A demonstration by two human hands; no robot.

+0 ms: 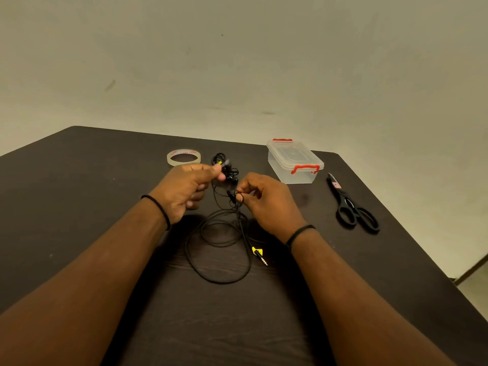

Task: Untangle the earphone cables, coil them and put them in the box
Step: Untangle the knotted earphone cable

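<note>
A single head-worn view looked forward and down from above and behind the left hand [184, 191] and right hand [266, 202], close enough that both forearms filled its lower half. It faced across the dark table [79, 207] toward a pale wall beyond the hands, and the table's far edge ran slanted through the frame.

Both hands are up over the middle of the dark table [79, 196]. The left hand [184, 191] pinches a yellow-tagged bit of the black earphone cables [219, 249], the right hand [266, 199] pinches the tangle just beside it. Loops trail down toward the near edge, with the yellow-tagged plug [260, 256] lying free. Along the far edge sit a tape roll [183, 157] and the lidded clear box [295, 162]. Scissors [351, 207] lie near the right edge.
</note>
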